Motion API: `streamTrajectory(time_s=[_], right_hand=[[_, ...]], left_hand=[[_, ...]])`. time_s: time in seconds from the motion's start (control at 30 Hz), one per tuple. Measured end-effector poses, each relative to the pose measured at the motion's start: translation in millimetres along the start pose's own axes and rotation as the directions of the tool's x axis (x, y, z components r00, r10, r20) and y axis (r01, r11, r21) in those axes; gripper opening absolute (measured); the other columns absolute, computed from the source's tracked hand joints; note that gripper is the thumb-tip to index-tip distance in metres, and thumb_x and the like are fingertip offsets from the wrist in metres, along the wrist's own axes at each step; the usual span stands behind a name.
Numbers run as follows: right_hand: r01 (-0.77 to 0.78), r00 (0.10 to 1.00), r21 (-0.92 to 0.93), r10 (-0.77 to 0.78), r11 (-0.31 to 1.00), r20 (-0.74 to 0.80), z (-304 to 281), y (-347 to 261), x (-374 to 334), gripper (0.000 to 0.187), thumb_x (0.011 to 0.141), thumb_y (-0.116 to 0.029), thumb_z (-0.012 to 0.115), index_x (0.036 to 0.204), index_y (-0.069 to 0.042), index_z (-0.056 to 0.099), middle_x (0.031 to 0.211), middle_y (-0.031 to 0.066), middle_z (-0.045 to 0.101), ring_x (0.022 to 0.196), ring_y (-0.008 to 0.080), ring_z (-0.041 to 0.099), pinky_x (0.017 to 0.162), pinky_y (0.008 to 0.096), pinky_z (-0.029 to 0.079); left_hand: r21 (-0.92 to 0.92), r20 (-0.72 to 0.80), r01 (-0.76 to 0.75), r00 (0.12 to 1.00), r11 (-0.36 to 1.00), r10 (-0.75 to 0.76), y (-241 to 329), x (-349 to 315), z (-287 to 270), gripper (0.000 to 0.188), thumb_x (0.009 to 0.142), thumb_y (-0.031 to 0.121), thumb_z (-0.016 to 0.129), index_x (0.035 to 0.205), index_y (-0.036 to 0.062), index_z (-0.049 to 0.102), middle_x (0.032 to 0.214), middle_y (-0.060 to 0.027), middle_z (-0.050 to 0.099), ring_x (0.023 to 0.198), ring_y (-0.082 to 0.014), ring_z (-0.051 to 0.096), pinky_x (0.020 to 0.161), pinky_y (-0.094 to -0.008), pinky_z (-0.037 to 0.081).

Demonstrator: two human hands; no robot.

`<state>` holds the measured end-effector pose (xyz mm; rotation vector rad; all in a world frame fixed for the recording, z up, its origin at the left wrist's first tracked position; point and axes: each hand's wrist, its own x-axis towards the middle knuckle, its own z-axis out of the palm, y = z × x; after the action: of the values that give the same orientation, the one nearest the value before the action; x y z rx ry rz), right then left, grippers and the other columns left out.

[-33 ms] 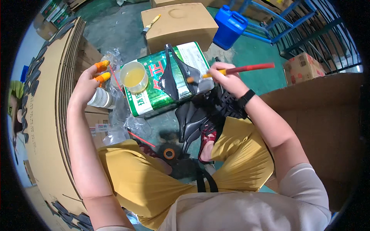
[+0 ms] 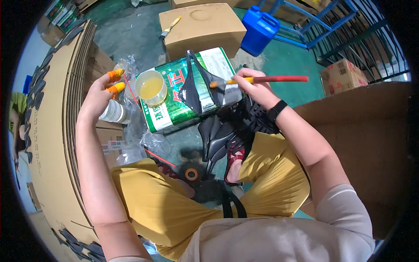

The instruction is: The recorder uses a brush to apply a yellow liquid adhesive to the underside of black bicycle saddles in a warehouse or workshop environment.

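In my right hand [image 2: 258,89] I grip a slim paintbrush [image 2: 279,79] with a red and yellow handle. Its bristles are over the right part of a black, split V-shaped piece [image 2: 190,92], much like a bicycle saddle cover; whether they touch it I cannot tell. That piece lies on a green and white metal tin [image 2: 172,117]. A translucent cup [image 2: 152,88] of yellowish liquid stands on the tin's left end. To the left of the cup, my left hand [image 2: 95,98] is raised with thumb and finger apart, holding nothing. Orange-yellow finger covers [image 2: 116,75] sit on its tips.
Beyond the tin, a cardboard box [image 2: 203,28] carries another brush [image 2: 171,27]. A blue jerrycan [image 2: 260,31] stands beside it. Black saddle-like pieces [image 2: 214,137] and an orange tape roll [image 2: 191,174] lie near my feet. Stacked cardboard [image 2: 56,113] rises at left, an open carton [image 2: 358,148] at right.
My right hand and the paintbrush have shifted slightly left, the bristles moving further over the black piece. The left hand has stayed where it was.
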<state>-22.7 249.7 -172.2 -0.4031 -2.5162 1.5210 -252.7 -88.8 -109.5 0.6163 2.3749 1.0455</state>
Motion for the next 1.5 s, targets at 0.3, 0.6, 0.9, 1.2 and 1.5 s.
streamTrajectory(time_s=[0.3,0.6,0.9,1.2,1.5], right_hand=[[-0.016,0.995,-0.105,0.026,0.994,0.092,-13.0,16.2,0.7,0.02,0.079,-0.019,0.055,0.072,-0.001,0.06,0.061,0.0066,0.055,0.059,0.0133,0.051,0.055,0.0301,0.041],[0.224,0.974,-0.199,-0.228,0.954,-0.001,13.6,19.1,32.1,0.021,0.085,-0.019,0.056,0.08,0.001,0.058,0.071,0.0091,0.059,0.066,0.0152,0.054,0.061,0.0297,0.043],[0.119,0.991,-0.183,-0.127,0.976,-0.029,-5.2,2.8,33.2,0.019,0.079,-0.018,0.057,0.075,0.0,0.061,0.066,0.0097,0.059,0.062,0.0166,0.054,0.058,0.031,0.042],[0.249,0.967,-0.206,-0.256,0.946,-0.006,11.8,17.0,46.8,0.018,0.08,-0.017,0.057,0.076,0.0,0.059,0.071,0.0139,0.061,0.068,0.024,0.059,0.061,0.0342,0.045],[0.136,0.991,-0.205,-0.129,0.969,0.047,-17.7,26.0,11.4,0.019,0.078,-0.017,0.054,0.071,0.001,0.056,0.066,0.0108,0.057,0.062,0.0187,0.054,0.057,0.0338,0.041]], left_hand=[[0.017,-0.021,0.019,1.0,1.0,-0.018,5.6,-2.6,0.6,0.041,0.085,0.003,0.054,0.126,0.0007,0.049,0.117,-0.0087,0.057,0.099,-0.0154,0.054,0.084,-0.0271,0.042],[0.005,0.014,-0.011,1.0,1.0,0.011,6.2,0.1,1.6,0.043,0.084,0.006,0.056,0.125,0.001,0.049,0.117,-0.0082,0.058,0.096,-0.0138,0.054,0.079,-0.0254,0.042],[-0.021,-0.005,-0.014,1.0,1.0,0.013,-2.9,0.3,-2.7,0.042,0.084,0.006,0.057,0.125,0.002,0.05,0.117,-0.0075,0.058,0.095,-0.0142,0.054,0.08,-0.0259,0.043],[0.007,-0.004,0.001,1.0,1.0,-0.001,0.3,-5.1,-5.0,0.044,0.084,0.007,0.058,0.126,0.0012,0.049,0.118,-0.0084,0.057,0.1,-0.0153,0.053,0.084,-0.0268,0.042],[-0.008,0.034,-0.05,0.998,0.999,0.051,-10.5,-1.9,-5.1,0.045,0.083,0.008,0.059,0.126,0.0011,0.048,0.119,-0.009,0.057,0.101,-0.0162,0.053,0.086,-0.0284,0.042]])
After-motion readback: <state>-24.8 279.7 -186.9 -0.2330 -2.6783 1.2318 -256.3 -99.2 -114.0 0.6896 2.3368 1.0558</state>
